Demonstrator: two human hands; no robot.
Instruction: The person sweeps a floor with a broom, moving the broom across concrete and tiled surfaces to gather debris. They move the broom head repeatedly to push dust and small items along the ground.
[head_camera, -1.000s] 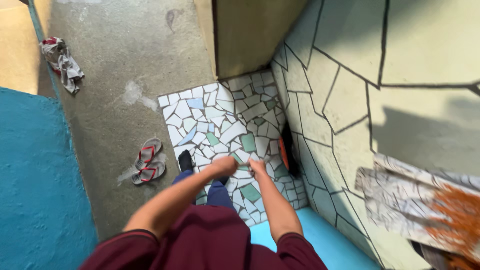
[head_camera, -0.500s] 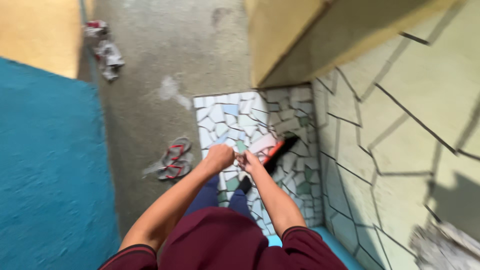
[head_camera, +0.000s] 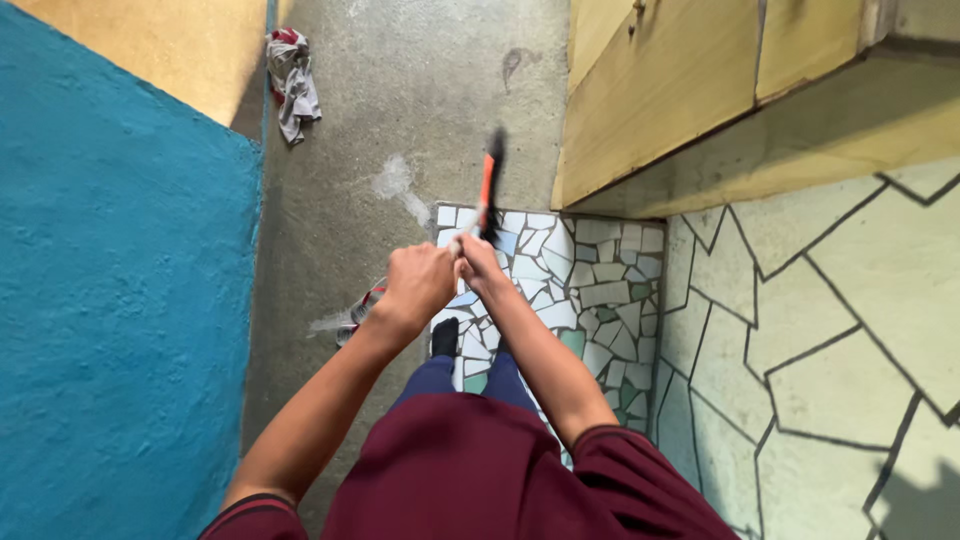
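Two hands meet on one tool: a long brush with an orange back and black bristles (head_camera: 489, 185), which rises from the fists toward 12 o'clock and is a little blurred. Its pale handle end goes in between the hands. The left hand (head_camera: 418, 284) is closed in a fist around the lower part of the handle, and the right hand (head_camera: 480, 264) is closed around it just beside, at 2 o'clock from the left one; both hands touch each other. The brush hangs in the air above the mosaic floor patch of broken white, grey and green tile pieces (head_camera: 600, 290). Under the hands, at 6 o'clock, one black foot (head_camera: 444, 336) stands on this patch, with blue trousers and a dark red shirt nearer to the camera. At 9 o'clock from the hands a red and grey sandal (head_camera: 362, 312) lies on the grey concrete floor (head_camera: 400, 110), partly hidden by the left wrist. Far at 11 o'clock a crumpled grey and red cloth (head_camera: 294, 80) lies near the blue wall (head_camera: 110, 300). At 1 o'clock stands a yellow wooden cupboard (head_camera: 680, 80).
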